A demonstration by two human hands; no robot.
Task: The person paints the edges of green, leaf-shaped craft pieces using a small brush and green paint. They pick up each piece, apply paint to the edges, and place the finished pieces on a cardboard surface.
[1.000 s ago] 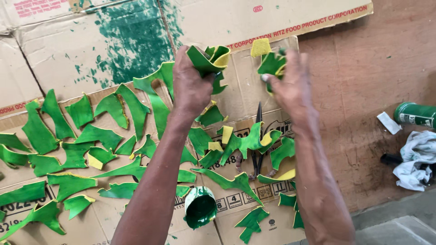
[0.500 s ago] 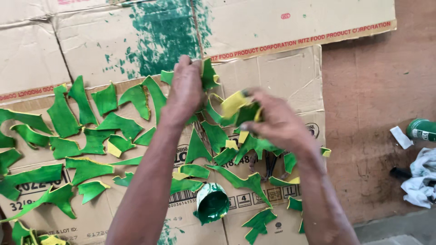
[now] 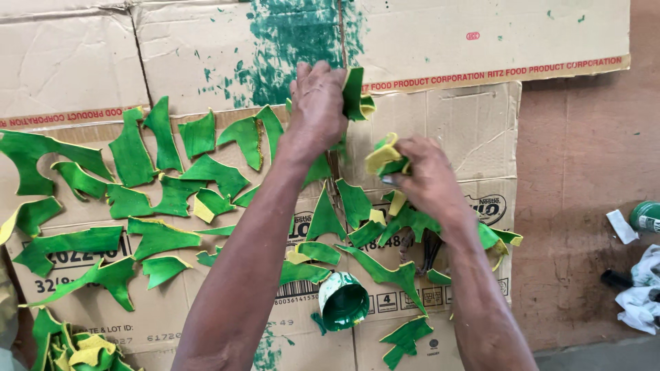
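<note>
the left hand (image 3: 317, 103) is raised over the flattened cardboard (image 3: 440, 137), its grip clenched on a folded green piece (image 3: 356, 95) with a yellow underside, pinched at the hand's right edge, just below the green paint smear (image 3: 289, 41) on the upper cardboard sheet. the right hand (image 3: 426, 180) sits lower and to the right, near the left but apart from it, its grip grasping a small green and yellow scrap (image 3: 386, 156) between thumb and fingers. both forearms come up from the bottom edge of the view.

under the hands the cardboard is strewn with many cut green pieces (image 3: 158, 199), most lying flat with the painted side up, a few showing yellow backs. they spread from the far left edge across to below the right wrist. a small paint cup (image 3: 342, 300), green inside, lies tipped on its side between the two forearms, touching the cardboard. a heap of green and yellow offcuts (image 3: 69, 343) sits at the lower left corner. dark scissors (image 3: 430, 247) seem to lie partly hidden under the pieces beside the right wrist.

to the right, on the bare brown floor (image 3: 584, 172), a green can (image 3: 646, 216) lies at the edge of view, with a crumpled white cloth (image 3: 639, 288) just below it.
</note>
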